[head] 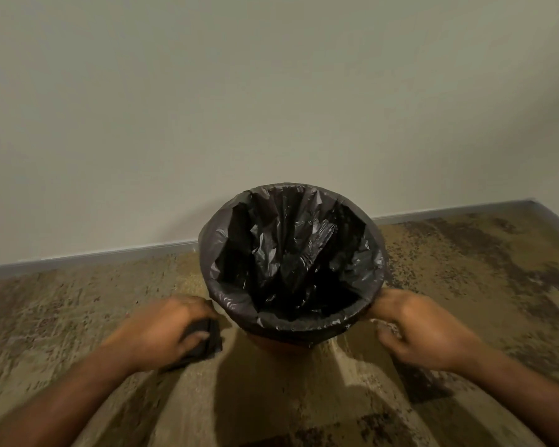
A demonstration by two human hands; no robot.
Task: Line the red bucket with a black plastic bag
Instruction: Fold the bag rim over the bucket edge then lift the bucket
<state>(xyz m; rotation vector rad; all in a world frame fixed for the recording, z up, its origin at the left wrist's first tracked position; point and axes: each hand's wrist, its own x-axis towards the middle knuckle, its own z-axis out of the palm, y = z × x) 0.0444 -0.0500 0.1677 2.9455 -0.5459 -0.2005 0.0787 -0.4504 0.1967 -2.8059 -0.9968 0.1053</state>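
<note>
A black plastic bag (291, 253) sits inside the bucket, its mouth folded down over the whole rim. Only a sliver of the red bucket (271, 345) shows under the bag's near edge. My left hand (168, 330) is left of the bucket, closed around a folded wad of black plastic (207, 343). My right hand (420, 330) is at the bucket's right side, its fingertips against the bag's folded edge and the fingers curled; whether it pinches the plastic is hidden.
The bucket stands on a mottled brown and tan carpet (465, 269), close to a plain pale wall (271, 91) with a grey skirting board (94, 256). A corner of the room lies at the far right.
</note>
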